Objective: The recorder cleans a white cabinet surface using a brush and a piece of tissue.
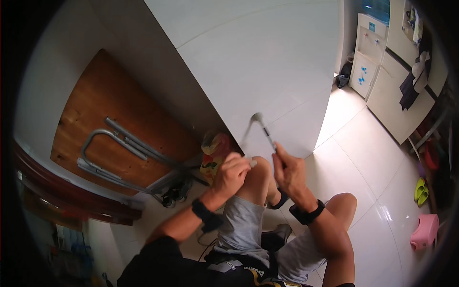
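Observation:
My right hand (292, 172) grips a slim, dark-banded tool (267, 132) with a rounded, greyish end, held in front of a white tiled wall (265, 64). From that end a thin, blurred strip slants down to the left; what it is I cannot tell. Just above my bent knee, my left hand (231, 175) pinches a small whitish piece (253, 163). Its fingers stay apart from the tool. Both wrists wear black bands.
A wooden folding table (143, 118) with metal legs leans at left, near shoes (175, 193) and a patterned bag (211, 158). To the right stand a water dispenser (365, 57), a refrigerator (391, 93), yellow-green shoes (420, 190) and a pink stool (425, 231).

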`<state>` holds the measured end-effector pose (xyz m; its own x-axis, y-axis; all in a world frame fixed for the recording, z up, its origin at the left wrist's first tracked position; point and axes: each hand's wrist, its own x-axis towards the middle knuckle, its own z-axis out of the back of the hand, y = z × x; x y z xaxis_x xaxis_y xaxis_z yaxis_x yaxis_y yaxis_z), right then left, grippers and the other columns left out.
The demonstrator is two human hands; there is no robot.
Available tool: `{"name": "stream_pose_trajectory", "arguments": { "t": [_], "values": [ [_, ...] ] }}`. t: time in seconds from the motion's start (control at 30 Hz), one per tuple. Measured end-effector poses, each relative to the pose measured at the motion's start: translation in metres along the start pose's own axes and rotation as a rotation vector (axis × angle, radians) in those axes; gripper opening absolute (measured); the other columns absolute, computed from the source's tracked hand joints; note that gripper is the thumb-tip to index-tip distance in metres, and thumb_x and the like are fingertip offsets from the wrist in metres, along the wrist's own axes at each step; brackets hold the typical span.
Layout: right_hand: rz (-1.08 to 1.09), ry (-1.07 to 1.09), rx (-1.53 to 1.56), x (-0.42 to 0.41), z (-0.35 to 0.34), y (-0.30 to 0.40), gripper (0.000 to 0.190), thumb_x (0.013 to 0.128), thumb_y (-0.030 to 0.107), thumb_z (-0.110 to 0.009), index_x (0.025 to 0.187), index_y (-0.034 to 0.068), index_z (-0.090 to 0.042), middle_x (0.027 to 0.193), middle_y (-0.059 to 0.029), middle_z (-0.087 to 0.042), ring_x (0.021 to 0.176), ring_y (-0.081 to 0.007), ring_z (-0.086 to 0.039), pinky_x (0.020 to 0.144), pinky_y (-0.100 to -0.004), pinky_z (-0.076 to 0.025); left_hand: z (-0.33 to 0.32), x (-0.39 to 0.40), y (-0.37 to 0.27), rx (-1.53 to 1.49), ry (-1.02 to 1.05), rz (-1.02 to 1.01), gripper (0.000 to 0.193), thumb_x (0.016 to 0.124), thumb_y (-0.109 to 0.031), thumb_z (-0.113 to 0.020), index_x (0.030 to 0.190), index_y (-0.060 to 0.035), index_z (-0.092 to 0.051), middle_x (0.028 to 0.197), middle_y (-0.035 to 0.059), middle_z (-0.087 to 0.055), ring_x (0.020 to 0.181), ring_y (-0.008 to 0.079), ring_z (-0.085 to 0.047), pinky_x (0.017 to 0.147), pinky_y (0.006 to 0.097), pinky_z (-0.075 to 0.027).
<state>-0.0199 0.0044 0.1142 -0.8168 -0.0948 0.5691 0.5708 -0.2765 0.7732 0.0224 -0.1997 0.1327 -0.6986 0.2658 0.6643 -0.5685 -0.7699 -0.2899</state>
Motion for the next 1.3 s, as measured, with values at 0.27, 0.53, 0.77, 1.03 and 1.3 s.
{"name": "stream_pose_trajectory", "arguments": {
  "t": [0.27, 0.53, 0.77, 1.03, 1.3],
  "values": [
    [-0.012, -0.080, -0.089, 0.015, -0.001, 0.036, 0.032, 0.088, 0.005, -0.069, 0.120, 0.002, -0.068, 0.057, -0.0129, -0.057, 0.044, -0.0275, -0.055, 0.045, -0.0372, -0.042, -0.013, -0.064, -0.044, -0.094, -0.192, 0.268, 0.018, 0.069, 0.011, -0.073, 0.079, -0.0035, -0.069, 0.093, 0.0074, -0.074, 0.086, 0.0281, -0.069, 0.072, 0.0360, -0.057],
    [-0.017, -0.075, -0.147, 0.003, -0.007, 0.029, 0.028, 0.091, 0.002, -0.063, 0.119, 0.002, -0.066, 0.055, -0.0125, -0.055, 0.042, -0.0269, -0.054, 0.043, -0.0363, -0.040, -0.052, -0.057, -0.035, -0.269, -0.324, 0.253, 0.015, 0.072, 0.007, -0.072, 0.082, -0.0029, -0.068, 0.095, 0.0084, -0.073, 0.086, 0.0285, -0.068, 0.075, 0.0374, -0.055],
    [-0.045, -0.008, -0.287, 0.024, 0.011, 0.085, 0.026, 0.091, 0.004, -0.063, 0.117, 0.002, -0.067, 0.055, -0.0134, -0.055, 0.045, -0.0307, -0.057, 0.045, -0.0397, -0.042, -0.057, -0.064, -0.028, -0.266, -0.360, 0.198, 0.014, 0.073, 0.005, -0.070, 0.082, -0.0052, -0.068, 0.092, 0.0058, -0.072, 0.084, 0.0267, -0.068, 0.074, 0.0368, -0.056],
    [0.127, -0.043, -0.377, 0.066, 0.008, 0.153, 0.027, 0.098, -0.001, -0.053, 0.122, -0.007, -0.061, 0.056, -0.0080, -0.048, 0.046, -0.0134, -0.048, 0.045, -0.0303, -0.035, -0.052, -0.066, -0.026, -0.342, -0.391, 0.234, 0.017, 0.072, 0.006, -0.074, 0.083, -0.0049, -0.067, 0.091, 0.0057, -0.073, 0.083, 0.0262, -0.068, 0.073, 0.0366, -0.055],
    [0.057, -0.028, -0.429, 0.023, -0.014, 0.111, 0.033, 0.092, -0.003, -0.057, 0.124, -0.001, -0.062, 0.054, -0.0140, -0.053, 0.044, -0.0293, -0.058, 0.045, -0.0348, -0.042, -0.058, -0.071, -0.023, -0.410, -0.396, 0.253, 0.017, 0.072, 0.007, -0.073, 0.083, -0.0045, -0.066, 0.092, 0.0065, -0.073, 0.083, 0.0271, -0.067, 0.074, 0.0364, -0.055]
  ]
}}
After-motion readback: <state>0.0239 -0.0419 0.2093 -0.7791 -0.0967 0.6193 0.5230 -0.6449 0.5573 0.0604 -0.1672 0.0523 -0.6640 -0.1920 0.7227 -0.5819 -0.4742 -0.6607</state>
